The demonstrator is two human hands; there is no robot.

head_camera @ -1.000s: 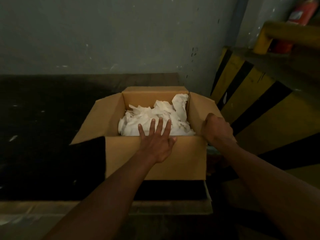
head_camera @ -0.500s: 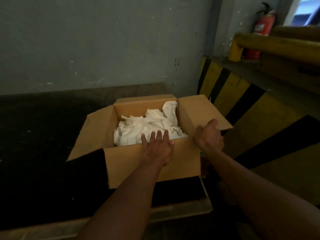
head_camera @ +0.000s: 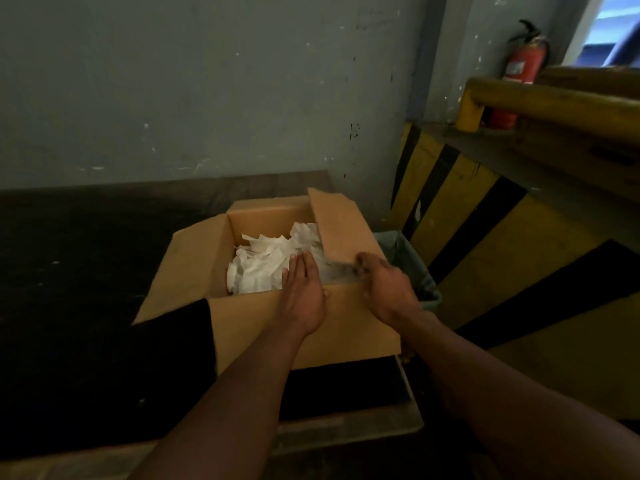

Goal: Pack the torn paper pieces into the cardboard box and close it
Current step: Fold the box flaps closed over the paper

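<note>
A brown cardboard box [head_camera: 263, 323] stands on a dark table, filled with white torn paper pieces [head_camera: 263, 265]. My left hand [head_camera: 304, 292] lies over the box's front rim, its straight fingers pressing down on the paper. My right hand [head_camera: 384, 289] grips the near edge of the right flap [head_camera: 343, 226], which is tilted inward over the paper. The left flap [head_camera: 190, 268] still slopes outward and the back flap stands behind the paper.
The dark table [head_camera: 86, 289] stretches left, its front edge close to me. A greenish bin [head_camera: 412, 268] sits just right of the box. Beyond it rise a yellow-and-black striped barrier [head_camera: 485, 237], a yellow rail and a red fire extinguisher [head_camera: 523, 67]. A grey wall stands behind.
My right hand has swung the right flap from sloping outward to leaning in over the paper. My left hand has stayed on the paper at the front rim.
</note>
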